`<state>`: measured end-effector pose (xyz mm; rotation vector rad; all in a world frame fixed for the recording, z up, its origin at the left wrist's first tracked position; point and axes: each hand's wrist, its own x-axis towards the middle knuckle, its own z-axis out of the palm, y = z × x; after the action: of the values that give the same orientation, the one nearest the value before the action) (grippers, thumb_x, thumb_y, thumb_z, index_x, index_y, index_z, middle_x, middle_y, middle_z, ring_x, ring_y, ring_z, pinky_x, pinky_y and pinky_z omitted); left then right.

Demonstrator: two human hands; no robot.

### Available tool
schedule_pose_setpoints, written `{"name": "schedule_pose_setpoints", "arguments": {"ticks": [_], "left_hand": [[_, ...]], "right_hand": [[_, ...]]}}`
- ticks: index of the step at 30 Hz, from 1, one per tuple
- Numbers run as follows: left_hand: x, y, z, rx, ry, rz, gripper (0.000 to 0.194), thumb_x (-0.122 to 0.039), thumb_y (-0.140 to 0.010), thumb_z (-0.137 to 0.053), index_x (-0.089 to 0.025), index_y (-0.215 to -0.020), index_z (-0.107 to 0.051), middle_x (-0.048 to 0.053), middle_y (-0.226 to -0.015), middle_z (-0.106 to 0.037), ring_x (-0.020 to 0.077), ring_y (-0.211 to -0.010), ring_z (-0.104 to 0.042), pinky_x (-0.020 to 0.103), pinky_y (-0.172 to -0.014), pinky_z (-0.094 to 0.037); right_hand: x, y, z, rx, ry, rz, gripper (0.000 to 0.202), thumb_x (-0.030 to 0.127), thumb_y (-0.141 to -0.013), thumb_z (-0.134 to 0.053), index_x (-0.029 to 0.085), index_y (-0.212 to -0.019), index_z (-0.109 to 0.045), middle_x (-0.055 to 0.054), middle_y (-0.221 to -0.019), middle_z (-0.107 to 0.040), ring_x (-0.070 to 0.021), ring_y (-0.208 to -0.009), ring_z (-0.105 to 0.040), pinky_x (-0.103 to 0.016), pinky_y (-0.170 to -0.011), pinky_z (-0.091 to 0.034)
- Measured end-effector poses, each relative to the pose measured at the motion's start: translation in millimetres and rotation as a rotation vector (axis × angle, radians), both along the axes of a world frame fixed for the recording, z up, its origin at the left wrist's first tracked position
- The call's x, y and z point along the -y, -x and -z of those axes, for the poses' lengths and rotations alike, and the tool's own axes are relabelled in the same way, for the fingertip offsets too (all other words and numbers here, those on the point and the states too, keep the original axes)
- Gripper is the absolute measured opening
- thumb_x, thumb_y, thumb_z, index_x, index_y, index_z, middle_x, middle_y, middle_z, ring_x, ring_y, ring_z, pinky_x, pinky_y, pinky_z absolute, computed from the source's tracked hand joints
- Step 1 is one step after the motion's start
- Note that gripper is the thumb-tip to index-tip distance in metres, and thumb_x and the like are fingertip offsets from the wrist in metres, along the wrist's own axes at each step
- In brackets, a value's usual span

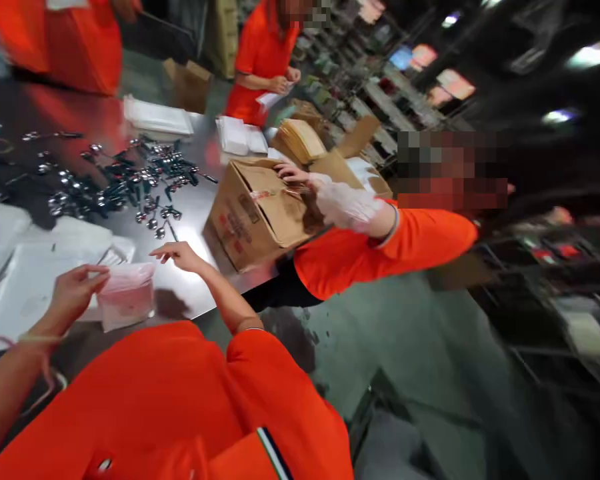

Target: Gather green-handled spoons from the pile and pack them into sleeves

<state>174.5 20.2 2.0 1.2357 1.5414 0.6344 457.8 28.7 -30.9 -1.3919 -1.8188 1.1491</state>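
My left hand (77,292) pinches the upper left edge of a clear plastic bag (127,293), which hangs over the near edge of the metal table (193,223). My right hand (179,255) is just right of the bag, apart from it, with its fingers spread and nothing held. Beyond my hands lies a loose pile of small shiny metal pieces with dark handles (125,177). White trays or sheets (40,273) lie at the left, near my left hand.
A cardboard box (245,220) stands right of my right hand, with a co-worker's gloved arm (350,207) over it. White packets (240,137) and yellowish envelopes (303,140) lie behind. Two more people in orange stand across the table.
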Motion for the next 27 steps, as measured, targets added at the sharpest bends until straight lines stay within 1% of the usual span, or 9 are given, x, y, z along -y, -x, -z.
{"name": "schedule_pose_setpoints", "arguments": {"ticks": [3, 5, 7, 12, 16, 20, 23, 25, 27], "left_hand": [[4.2, -5.3, 9.2, -0.044, -0.16, 0.022, 0.051, -0.07, -0.06, -0.078, -0.028, -0.089, -0.074, -0.004, -0.057, -0.049, 0.0173, -0.054, -0.034, 0.027, -0.051, -0.023], [6.5, -12.5, 13.7, 0.013, -0.223, 0.091, 0.048, -0.069, -0.063, -0.081, -0.032, -0.091, -0.069, -0.005, -0.059, -0.045, 0.0186, -0.052, -0.035, 0.027, -0.049, -0.024], [12.0, -20.3, 13.3, 0.06, -0.239, 0.135, 0.047, -0.062, -0.062, -0.085, -0.033, -0.092, -0.063, -0.005, -0.062, -0.048, 0.0209, -0.054, -0.043, 0.029, -0.05, -0.032], [23.4, -33.8, -3.1, 0.155, -0.074, 0.106, 0.054, -0.051, -0.055, -0.089, -0.033, -0.096, -0.058, -0.005, -0.067, -0.063, 0.0222, -0.059, -0.058, 0.031, -0.055, -0.045], [24.8, -36.7, -19.6, 0.17, 0.028, 0.124, 0.054, -0.053, -0.049, -0.088, -0.032, -0.09, -0.061, -0.003, -0.07, -0.075, 0.026, -0.064, -0.07, 0.034, -0.06, -0.055], [13.8, -16.7, -17.2, 0.062, -0.04, 0.34, 0.049, -0.065, -0.06, -0.085, -0.033, -0.092, -0.069, 0.0, -0.079, -0.083, 0.0342, -0.078, -0.082, 0.041, -0.07, -0.065], [-2.7, 12.3, 1.7, 0.016, -0.171, 0.335, 0.049, -0.069, -0.071, -0.085, -0.033, -0.101, -0.069, 0.001, -0.093, -0.088, 0.0358, -0.096, -0.086, 0.044, -0.089, -0.07], [-5.4, 30.0, 15.0, 0.112, -0.237, 0.333, 0.062, -0.067, -0.073, -0.089, -0.032, -0.12, -0.069, 0.006, -0.118, -0.089, 0.037, -0.116, -0.084, 0.047, -0.103, -0.068], [2.7, 39.6, 22.3, 0.217, -0.354, 0.433, 0.093, -0.064, -0.066, -0.096, -0.025, -0.145, -0.068, 0.017, -0.154, -0.076, 0.0414, -0.144, -0.072, 0.052, -0.12, -0.06]], "right_hand": [[-3.8, 10.6, -9.2, 0.224, -0.248, 0.239, 0.051, -0.01, -0.086, -0.065, 0.014, -0.13, -0.076, -0.001, -0.118, -0.084, -0.0144, -0.105, -0.076, -0.027, -0.101, -0.059], [-4.6, 28.1, -4.3, 0.412, -0.387, 0.202, 0.028, 0.015, -0.097, -0.083, 0.022, -0.122, -0.074, 0.0, -0.123, -0.084, -0.0183, -0.112, -0.076, -0.028, -0.1, -0.06], [1.6, 50.5, 5.0, 0.541, -0.415, 0.078, 0.01, 0.032, -0.106, -0.08, 0.026, -0.107, -0.073, 0.001, -0.114, -0.086, -0.0199, -0.106, -0.077, -0.026, -0.084, -0.058], [35.6, 80.0, 19.3, 0.675, -0.34, -0.026, 0.018, 0.034, -0.111, -0.075, 0.025, -0.096, -0.072, 0.001, -0.093, -0.085, -0.0177, -0.075, -0.076, -0.022, -0.058, -0.037], [50.5, 70.7, 16.7, 0.706, -0.425, -0.048, 0.032, 0.051, -0.109, -0.078, 0.025, -0.093, -0.068, 0.004, -0.091, -0.083, -0.0143, -0.075, -0.075, -0.022, -0.055, -0.026], [49.4, 58.0, 3.1, 0.66, -0.457, -0.16, 0.041, 0.058, -0.105, -0.081, 0.025, -0.085, -0.067, 0.007, -0.077, -0.075, -0.0119, -0.069, -0.069, -0.023, -0.054, -0.026], [46.3, 49.1, -17.5, 0.628, -0.559, -0.229, 0.04, 0.056, -0.107, -0.078, 0.025, -0.083, -0.069, 0.007, -0.071, -0.07, -0.0111, -0.064, -0.063, -0.025, -0.054, -0.027], [48.5, 45.9, -35.2, 0.624, -0.637, -0.276, 0.038, 0.048, -0.11, -0.075, 0.024, -0.082, -0.069, 0.007, -0.066, -0.066, -0.0099, -0.061, -0.059, -0.025, -0.054, -0.028], [53.6, 44.0, -53.1, 0.619, -0.736, -0.297, 0.041, 0.043, -0.113, -0.07, 0.022, -0.078, -0.068, 0.006, -0.06, -0.059, -0.0097, -0.056, -0.055, -0.024, -0.054, -0.032]]}}
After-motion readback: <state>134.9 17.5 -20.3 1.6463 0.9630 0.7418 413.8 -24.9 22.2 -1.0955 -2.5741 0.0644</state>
